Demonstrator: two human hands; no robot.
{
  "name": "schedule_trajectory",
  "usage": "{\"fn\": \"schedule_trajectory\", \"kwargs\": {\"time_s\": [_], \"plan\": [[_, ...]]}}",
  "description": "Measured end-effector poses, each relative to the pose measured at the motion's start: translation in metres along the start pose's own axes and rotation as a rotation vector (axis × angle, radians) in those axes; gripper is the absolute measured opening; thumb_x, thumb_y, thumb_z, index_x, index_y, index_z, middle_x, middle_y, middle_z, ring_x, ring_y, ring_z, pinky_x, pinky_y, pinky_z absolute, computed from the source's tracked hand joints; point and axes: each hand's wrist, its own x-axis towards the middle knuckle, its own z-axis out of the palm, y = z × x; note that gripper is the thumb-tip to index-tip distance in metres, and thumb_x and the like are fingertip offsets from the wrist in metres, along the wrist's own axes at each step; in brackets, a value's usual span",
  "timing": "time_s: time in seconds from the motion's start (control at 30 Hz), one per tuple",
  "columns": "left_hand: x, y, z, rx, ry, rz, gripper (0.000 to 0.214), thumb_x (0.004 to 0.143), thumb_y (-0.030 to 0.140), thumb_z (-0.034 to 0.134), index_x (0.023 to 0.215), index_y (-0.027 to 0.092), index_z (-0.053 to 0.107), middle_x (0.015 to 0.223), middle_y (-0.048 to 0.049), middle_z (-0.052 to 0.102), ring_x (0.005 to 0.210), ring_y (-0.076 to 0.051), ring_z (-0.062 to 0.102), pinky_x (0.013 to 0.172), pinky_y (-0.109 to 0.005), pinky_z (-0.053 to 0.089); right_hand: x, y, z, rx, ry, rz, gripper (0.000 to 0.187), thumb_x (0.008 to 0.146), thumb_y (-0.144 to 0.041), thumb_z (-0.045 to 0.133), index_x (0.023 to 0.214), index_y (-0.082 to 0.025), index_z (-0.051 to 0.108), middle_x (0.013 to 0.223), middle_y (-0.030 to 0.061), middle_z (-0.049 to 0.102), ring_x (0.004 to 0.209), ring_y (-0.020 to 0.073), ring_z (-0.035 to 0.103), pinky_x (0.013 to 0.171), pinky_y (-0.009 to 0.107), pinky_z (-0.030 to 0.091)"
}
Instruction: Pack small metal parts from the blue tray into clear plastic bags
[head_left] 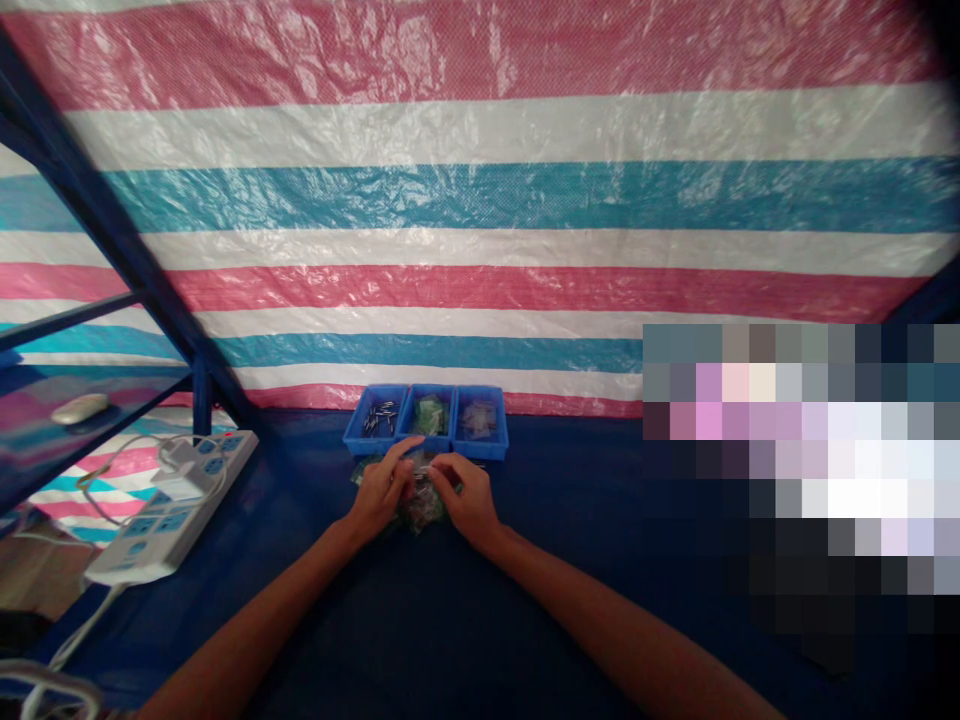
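On my head feed: both hands are close together over the blue worktop [570, 520], just on the near side of three blue bins. Crumpled clear plastic film [424, 508] is between and below the fingers, touching the worktop as far as I can see. Its long axis looks to run near-to-far, narrower end toward me; it's too creased to call which end is the opening. Green plastic film [362, 468] shows beside and partly behind the left hand [381, 495].

Left: index extended, pointing far and right, other fingers curled at the film. Right hand [474, 497]: thumb and index bent in toward the left, tips near each other at the film's far end. Can't tell whether either hand has a firm pinch; contact is too small to read.

Left bin [366, 446]: slim metal pins [381, 418], axes at mixed angles. Middle bin [409, 425]: green plastic pieces [430, 415]. Right bin [481, 449]: clear plastic pieces [480, 420].

White power strip [161, 540] is well off left, long axis slanting away to the right. Striped tarp [450, 200] hangs behind the bins.
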Motion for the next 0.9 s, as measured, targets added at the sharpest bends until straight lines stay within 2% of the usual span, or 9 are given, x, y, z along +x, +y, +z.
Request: {"fn": "schedule_trajectory", "kwargs": {"time_s": [0.13,0.23,0.37,0.73,0.83,0.9], "plan": [[0.0013,0.0043,-0.0015,0.044,0.037,0.01,0.036,0.091,0.033,0.043,0.122,0.018,0.049,0.069,0.0017,0.065,0.055,-0.012,0.058,0.059,-0.022,0.047,-0.0013,0.0004,-0.0008,0.021,0.069,0.057,0.022,0.09,-0.035,0.045,0.085,-0.017,0.056,0.069,-0.0005,0.056,0.06,0.0116,0.051,0.06,0.022,0.041],[0.0023,0.0045,-0.0013,0.109,0.107,0.048,0.025,0.087,0.035,0.051,0.101,0.017,0.061,0.079,-0.0019,0.067,0.067,-0.014,0.062,0.066,-0.024,0.048,-0.0019,0.0018,-0.0011,0.027,0.078,0.082,0.022,0.09,-0.036,0.043,0.085,-0.018,0.054,0.068,-0.001,0.055,0.061,0.0116,0.051,0.059,0.021,0.041],[0.0024,0.0038,-0.0013,0.15,0.148,0.075,0.021,0.087,0.034,0.052,0.083,0.017,0.063,0.079,-0.0028,0.068,0.068,-0.014,0.062,0.067,-0.024,0.048,-0.0025,0.0031,-0.0009,0.021,0.064,0.083,0.022,0.091,-0.036,0.043,0.084,-0.018,0.054,0.068,-0.0005,0.055,0.062,0.0122,0.051,0.059,0.021,0.04],[0.0026,0.0084,-0.0038,0.173,0.202,0.138,0.019,0.087,0.032,0.052,0.084,0.017,0.063,0.079,-0.0037,0.067,0.069,-0.014,0.062,0.067,-0.025,0.049,-0.001,0.0003,-0.0023,0.008,0.043,0.063,0.027,0.09,-0.037,0.042,0.08,-0.017,0.057,0.063,-0.0005,0.054,0.059,0.0122,0.05,0.056,0.021,0.04],[0.0004,0.0082,-0.0023,0.181,0.229,0.152,0.018,0.087,0.031,0.052,0.084,0.017,0.063,0.079,-0.0035,0.067,0.069,-0.014,0.062,0.066,-0.024,0.049,-0.001,-0.0003,-0.0028,0.01,0.046,0.062,0.029,0.091,-0.037,0.039,0.087,-0.017,0.061,0.063,0.0003,0.055,0.061,0.0133,0.053,0.057,0.022,0.041],[-0.0006,0.0056,-0.0026,0.208,0.291,0.176,0.018,0.087,0.031,0.053,0.083,0.017,0.064,0.076,-0.0032,0.067,0.067,-0.014,0.062,0.065,-0.024,0.049,-0.0011,0.0001,-0.0028,0.014,0.056,0.065,0.03,0.092,-0.036,0.038,0.094,-0.017,0.061,0.064,0.0007,0.057,0.062,0.014,0.054,0.058,0.023,0.042]]}}
